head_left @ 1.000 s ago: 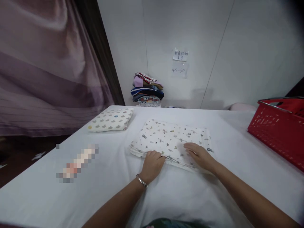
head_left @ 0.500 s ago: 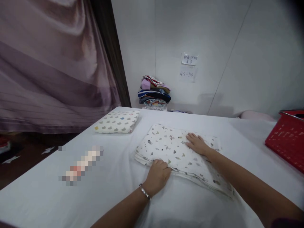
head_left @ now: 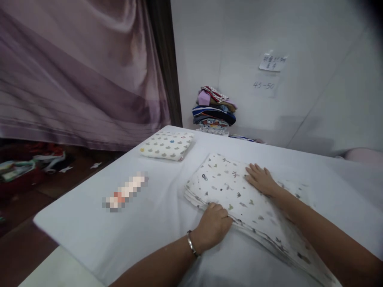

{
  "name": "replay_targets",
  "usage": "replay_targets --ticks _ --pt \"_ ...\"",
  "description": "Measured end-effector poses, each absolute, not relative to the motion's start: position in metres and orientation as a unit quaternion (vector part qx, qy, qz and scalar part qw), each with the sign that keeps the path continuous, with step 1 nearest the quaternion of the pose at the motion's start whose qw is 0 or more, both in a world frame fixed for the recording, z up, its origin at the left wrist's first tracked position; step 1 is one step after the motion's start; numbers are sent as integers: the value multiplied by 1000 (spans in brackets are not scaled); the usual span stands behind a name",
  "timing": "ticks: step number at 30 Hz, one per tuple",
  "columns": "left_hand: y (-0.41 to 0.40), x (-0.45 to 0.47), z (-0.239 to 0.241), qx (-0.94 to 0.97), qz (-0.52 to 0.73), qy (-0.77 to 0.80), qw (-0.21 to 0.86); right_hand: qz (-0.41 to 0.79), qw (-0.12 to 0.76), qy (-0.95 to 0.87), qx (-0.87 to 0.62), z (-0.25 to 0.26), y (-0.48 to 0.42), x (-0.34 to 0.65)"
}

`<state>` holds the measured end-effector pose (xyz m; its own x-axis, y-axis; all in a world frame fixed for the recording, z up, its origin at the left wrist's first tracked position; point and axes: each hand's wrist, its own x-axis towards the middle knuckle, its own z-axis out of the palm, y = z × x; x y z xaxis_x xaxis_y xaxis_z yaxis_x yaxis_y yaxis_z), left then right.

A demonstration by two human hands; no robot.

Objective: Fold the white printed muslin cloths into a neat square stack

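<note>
- Your white leaf-print cloth [head_left: 236,191] lies in several layers on the white worktop [head_left: 119,235], well in from the left edge; its near right corner trails toward the bottom of the view.
- Your left hand [head_left: 214,225] is curled closed on the cloth's layered near edge; you wear a silvery bracelet [head_left: 191,244] on that wrist.
- Your right hand [head_left: 261,179] is open, fingers spread palm down on the cloth near its far edge, gripping nothing.
- Left of your cloth, a pixelated object [head_left: 125,191] lies near the worktop's left edge.
- A folded grey-motif cloth [head_left: 167,145] sits by the far left corner.
- Beyond the far edge you have a fabric stack [head_left: 214,111].
</note>
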<state>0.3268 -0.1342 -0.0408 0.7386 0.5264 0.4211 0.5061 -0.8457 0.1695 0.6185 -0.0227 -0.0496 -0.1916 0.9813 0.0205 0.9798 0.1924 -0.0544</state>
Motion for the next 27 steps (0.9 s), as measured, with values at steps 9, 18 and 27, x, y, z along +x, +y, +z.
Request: replay_targets --ticks 9,18,27 --pt "-133 325 -43 936 217 277 9 42 33 -823 -565 -55 4 574" --pt "-135 326 -46 939 211 272 25 104 247 -801 -535 -39 -36 538" --pt "-117 282 -18 805 307 484 155 324 279 -761 -488 -6 -66 417"
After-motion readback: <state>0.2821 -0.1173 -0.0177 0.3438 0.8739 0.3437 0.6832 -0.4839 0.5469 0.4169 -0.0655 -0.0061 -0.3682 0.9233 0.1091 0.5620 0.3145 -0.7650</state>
